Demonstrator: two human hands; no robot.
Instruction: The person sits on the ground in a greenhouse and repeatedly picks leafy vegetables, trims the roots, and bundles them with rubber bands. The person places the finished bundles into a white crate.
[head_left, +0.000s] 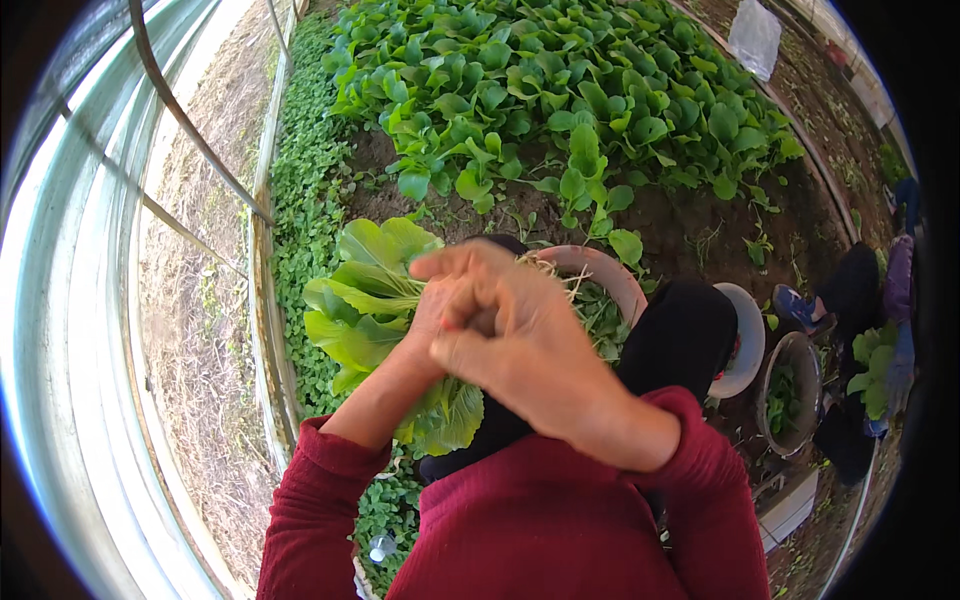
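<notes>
A bunch of broad, light-green leafy vegetables (367, 300) lies in my left hand (433, 315), leaves fanning out to the left and below the wrist. My right hand (517, 337) is slightly blurred and passes over the left one, hiding its fingers. The right hand's fingers are curled apart from the thumb, and I see nothing between them. Thin pale roots (581, 281) show just beyond the right hand, over a round pinkish basin (600, 270) that holds green leaves.
A dense bed of leafy greens (555, 82) grows ahead, with small plants along the left. On the right stand a white basin (742, 345) and a bucket with leaves (814, 390). Beyond them, a co-worker's gloved hand (900, 375) is beside leafy greens. A greenhouse frame (262, 322) edges the left.
</notes>
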